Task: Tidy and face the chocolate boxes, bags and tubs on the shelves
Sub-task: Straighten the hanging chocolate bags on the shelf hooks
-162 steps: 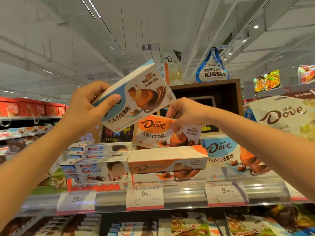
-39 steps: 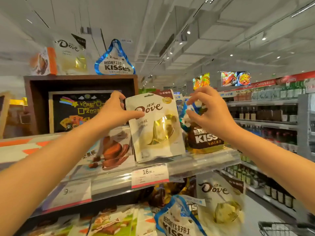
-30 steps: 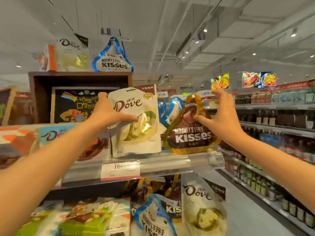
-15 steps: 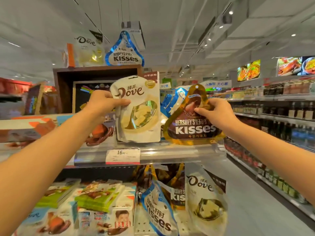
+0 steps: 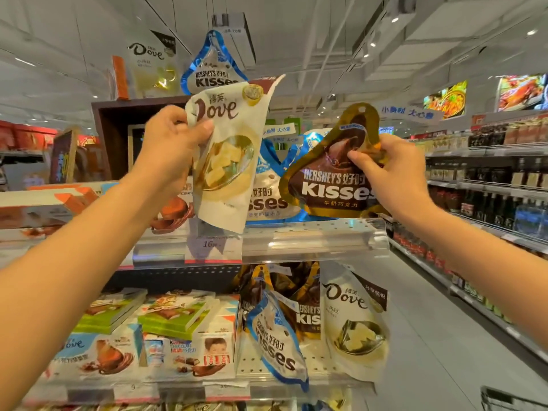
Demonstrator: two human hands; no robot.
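My left hand grips the upper left edge of a white Dove bag, lifted just above the top shelf and tilted. My right hand pinches the top of a brown and gold Hershey's Kisses bag, whose bottom touches the shelf. Behind them stands a blue and white Kisses bag. Dove chocolate boxes lie on the shelf to the left.
A brown display box carries a Dove bag and a blue Kisses bag on top. The lower shelf holds Kinder boxes, Dove boxes and several Kisses and Dove bags. An aisle with bottle shelves runs to the right.
My left hand has lifted the white Dove bag off the shelf and tilted it. My right hand has pulled the brown Kisses bag rightward and crumpled its top.
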